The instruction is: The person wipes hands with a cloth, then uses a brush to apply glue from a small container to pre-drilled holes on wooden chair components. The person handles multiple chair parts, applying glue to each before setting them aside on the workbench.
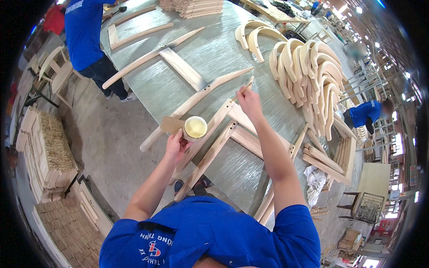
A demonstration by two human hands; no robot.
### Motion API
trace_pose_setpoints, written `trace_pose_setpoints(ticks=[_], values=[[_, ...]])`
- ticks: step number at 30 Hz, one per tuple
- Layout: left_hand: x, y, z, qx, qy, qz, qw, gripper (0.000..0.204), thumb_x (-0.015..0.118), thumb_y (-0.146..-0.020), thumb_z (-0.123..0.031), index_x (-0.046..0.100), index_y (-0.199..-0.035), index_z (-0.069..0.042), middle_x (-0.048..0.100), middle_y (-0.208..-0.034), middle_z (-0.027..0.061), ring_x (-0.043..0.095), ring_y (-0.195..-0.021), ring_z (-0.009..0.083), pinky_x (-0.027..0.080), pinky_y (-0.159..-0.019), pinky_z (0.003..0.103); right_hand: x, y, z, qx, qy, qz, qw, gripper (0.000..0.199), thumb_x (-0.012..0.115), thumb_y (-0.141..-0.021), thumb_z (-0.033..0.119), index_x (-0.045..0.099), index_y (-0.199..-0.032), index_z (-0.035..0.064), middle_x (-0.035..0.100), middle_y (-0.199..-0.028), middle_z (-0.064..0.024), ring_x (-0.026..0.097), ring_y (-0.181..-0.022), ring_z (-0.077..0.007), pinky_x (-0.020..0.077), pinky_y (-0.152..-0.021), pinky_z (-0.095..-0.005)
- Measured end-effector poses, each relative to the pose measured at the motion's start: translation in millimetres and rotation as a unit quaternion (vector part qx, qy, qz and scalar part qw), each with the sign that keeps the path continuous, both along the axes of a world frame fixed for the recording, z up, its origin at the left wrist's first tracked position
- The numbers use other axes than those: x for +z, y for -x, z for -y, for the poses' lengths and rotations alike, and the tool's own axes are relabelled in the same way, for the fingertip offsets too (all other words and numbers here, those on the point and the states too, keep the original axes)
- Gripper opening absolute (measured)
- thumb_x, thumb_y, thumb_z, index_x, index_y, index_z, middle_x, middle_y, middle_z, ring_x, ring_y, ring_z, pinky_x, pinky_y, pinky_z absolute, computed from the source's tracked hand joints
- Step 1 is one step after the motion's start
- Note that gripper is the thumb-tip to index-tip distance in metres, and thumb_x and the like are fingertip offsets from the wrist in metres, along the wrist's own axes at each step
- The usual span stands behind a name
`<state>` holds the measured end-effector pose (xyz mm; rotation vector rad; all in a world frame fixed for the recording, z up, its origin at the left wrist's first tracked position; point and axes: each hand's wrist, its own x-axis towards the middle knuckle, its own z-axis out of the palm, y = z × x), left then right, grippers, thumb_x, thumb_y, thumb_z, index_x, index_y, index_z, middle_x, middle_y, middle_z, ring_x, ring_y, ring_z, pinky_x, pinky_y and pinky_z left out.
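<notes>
My left hand is wrapped round a small cup of pale yellow, glue-like liquid. A flat brown piece juts out beside the cup, above the fingers; whether it is fixed to it I cannot tell. My right hand pinches a thin wooden stick, its tip pointing away from me. Just below that hand lies a wooden leg frame with dark holes at its corner. A second leg frame lies nearer to me, and a larger one lies beyond, joined by a crossbar.
Metal sheeting covers the worktable. Curved wooden parts are piled at the right, near a white cloth. A person in blue stands at the table's far left. Stacked wooden pieces stand on the left.
</notes>
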<state>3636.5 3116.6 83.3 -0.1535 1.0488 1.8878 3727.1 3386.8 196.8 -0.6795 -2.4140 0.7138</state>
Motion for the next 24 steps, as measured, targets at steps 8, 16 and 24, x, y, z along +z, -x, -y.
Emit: trace_pose_setpoints(ticks=[8,16,24], values=[[5.7,-3.0,0.5,0.001,-0.008,0.004,1.0,0.026,0.045,-0.094,-0.025,0.051,-0.108,-0.004,0.062,-0.096,0.0095,0.064,-0.084,0.0191,0.057,-0.07,0.032,3.9,-6.1,-8.6,-0.006,0.007,0.029,1.0,0.017,0.058,-0.082,0.018,0.051,-0.079,0.0022,0.056,-0.066,-0.0197,0.056,-0.066,-0.0378,0.044,-0.059,-0.0418],[-1.2,-0.1,5.7,-0.002,-0.008,-0.007,1.0,0.029,0.044,-0.095,-0.026,0.052,-0.109,-0.003,0.062,-0.1,0.0097,0.063,-0.086,0.019,0.057,-0.069,0.031,22.5,-7.4,15.7,0.016,0.021,-0.007,1.0,0.019,0.058,-0.083,0.017,0.049,-0.077,0.0014,0.053,-0.062,-0.0186,0.056,-0.061,-0.0365,0.0439,-0.056,-0.04],[4.2,-5.2,5.3,-0.004,0.013,0.001,1.0,0.026,0.045,-0.094,-0.026,0.051,-0.106,-0.004,0.063,-0.093,0.0095,0.064,-0.08,0.0184,0.056,-0.065,0.028,8.9,-14.2,16.6,0.009,0.015,-0.036,0.999,0.017,0.058,-0.083,0.015,0.049,-0.076,0.0013,0.054,-0.06,-0.0174,0.055,-0.057,-0.0354,0.0438,-0.053,-0.0389]])
